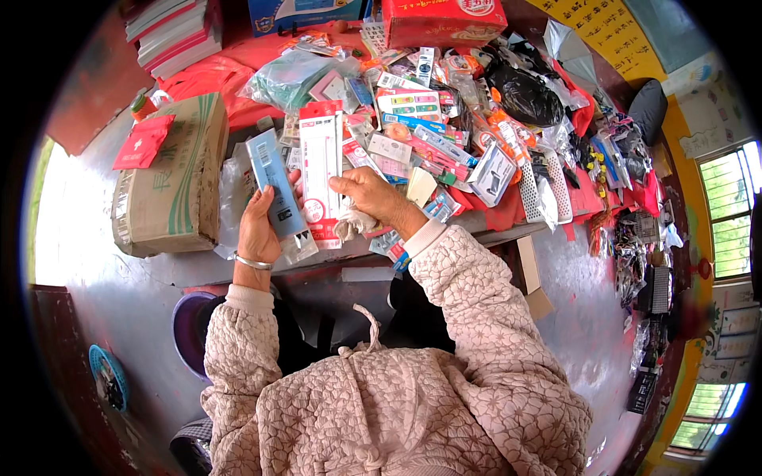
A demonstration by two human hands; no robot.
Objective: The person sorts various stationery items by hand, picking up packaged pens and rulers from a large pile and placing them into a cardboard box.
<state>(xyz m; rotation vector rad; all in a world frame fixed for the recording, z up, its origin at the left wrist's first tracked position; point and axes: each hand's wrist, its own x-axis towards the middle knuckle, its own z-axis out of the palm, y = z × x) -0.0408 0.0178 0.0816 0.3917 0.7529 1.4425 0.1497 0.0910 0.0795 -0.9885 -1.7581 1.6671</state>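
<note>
My left hand [258,226] is closed around a long, flat blue package [272,170] with a clear lower end, tilted slightly to the left. Beside it, a tall red-and-white package [320,151] stands nearly upright, pinched at its right edge by my right hand [373,197]. A crumpled off-white cloth [355,224] is bunched under the fingers of that hand. Both packages are above the front edge of a table heaped with small packaged goods [429,143]. What the packages contain I cannot make out.
A cardboard box [178,186] with a red packet [144,143] on top stands left. A red box [444,20] and a black plastic bag [524,91] lie toward the back. White perforated baskets [548,190] are at right. On the floor sit a purple basin [189,325] and a blue basket [107,377].
</note>
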